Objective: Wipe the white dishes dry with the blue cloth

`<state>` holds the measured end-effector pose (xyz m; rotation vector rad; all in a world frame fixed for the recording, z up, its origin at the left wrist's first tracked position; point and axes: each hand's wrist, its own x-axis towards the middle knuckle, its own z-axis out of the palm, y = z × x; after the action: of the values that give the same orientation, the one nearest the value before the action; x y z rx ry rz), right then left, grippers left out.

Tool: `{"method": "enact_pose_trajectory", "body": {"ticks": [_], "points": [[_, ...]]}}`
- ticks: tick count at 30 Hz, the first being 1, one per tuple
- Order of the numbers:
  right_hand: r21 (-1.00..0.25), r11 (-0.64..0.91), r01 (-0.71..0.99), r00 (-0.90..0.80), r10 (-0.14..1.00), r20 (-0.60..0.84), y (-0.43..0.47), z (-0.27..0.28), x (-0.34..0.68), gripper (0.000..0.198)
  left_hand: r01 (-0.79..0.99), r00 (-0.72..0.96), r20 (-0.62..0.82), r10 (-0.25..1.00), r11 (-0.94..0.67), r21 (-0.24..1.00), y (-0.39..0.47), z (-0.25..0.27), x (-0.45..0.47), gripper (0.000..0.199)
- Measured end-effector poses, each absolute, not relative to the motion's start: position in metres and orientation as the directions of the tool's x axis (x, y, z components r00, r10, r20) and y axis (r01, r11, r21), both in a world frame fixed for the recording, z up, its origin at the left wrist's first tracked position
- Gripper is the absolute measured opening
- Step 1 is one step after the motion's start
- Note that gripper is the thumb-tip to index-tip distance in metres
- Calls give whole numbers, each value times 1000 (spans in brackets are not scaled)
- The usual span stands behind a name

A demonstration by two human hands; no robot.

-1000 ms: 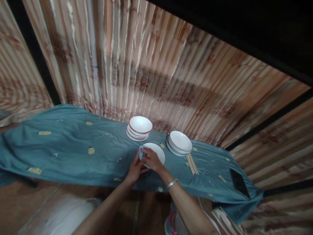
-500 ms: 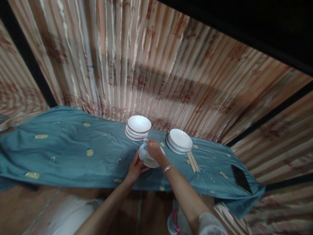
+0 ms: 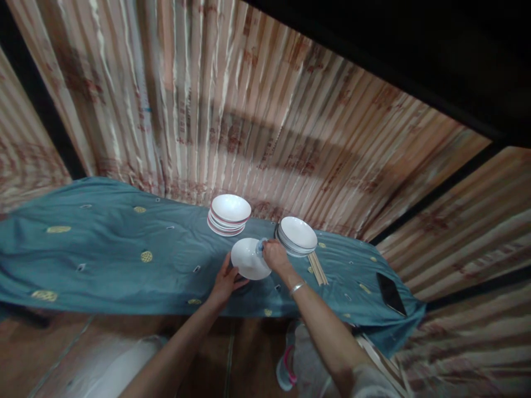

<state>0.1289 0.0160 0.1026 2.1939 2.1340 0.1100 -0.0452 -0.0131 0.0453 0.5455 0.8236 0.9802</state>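
Observation:
A white plate (image 3: 248,261), shallow and shiny, is tilted above the cloth-covered table. My left hand (image 3: 224,281) grips its lower left rim, with the thumb on top and fingers underneath. In my right hand (image 3: 274,254) a light blue cloth (image 3: 261,246) is bunched up, pressed near the plate's upper right edge. Behind the plate stands a stack of white bowls (image 3: 230,209) with reddish rims. Just beyond my right hand is a second stack of white plates (image 3: 298,233) with dark rims.
Wooden chopsticks (image 3: 317,269) lie by the right stack. A black phone (image 3: 390,293) rests at the table's right end. The table wears a green cloth (image 3: 112,249) with yellow patterns. A striped curtain (image 3: 232,110) hangs behind, with dark frame bars around.
My right hand and the blue cloth have moved right across the plate, from its upper left to its upper right edge. My left hand keeps its hold. The view has shifted slightly.

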Motion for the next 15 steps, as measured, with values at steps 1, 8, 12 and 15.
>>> {"method": "enact_pose_trajectory", "body": {"ticks": [1, 8, 12, 15], "points": [[111, -25, 994, 26, 1000, -4, 12, 103, 130, 27, -500, 300, -362, 883, 468, 728, -13, 46, -45, 74], [124, 35, 992, -31, 999, -36, -22, 100, 131, 27, -504, 295, -349, 890, 455, 734, -12, 40, -43, 76], [118, 41, 992, -37, 999, -31, -40, 108, 126, 26, -492, 296, -338, 894, 445, 748, -12, 37, -42, 72], [109, 62, 992, -58, 998, -36, -50, 114, 118, 25, -506, 293, -331, 897, 439, 742, -11, 35, -41, 70]]}}
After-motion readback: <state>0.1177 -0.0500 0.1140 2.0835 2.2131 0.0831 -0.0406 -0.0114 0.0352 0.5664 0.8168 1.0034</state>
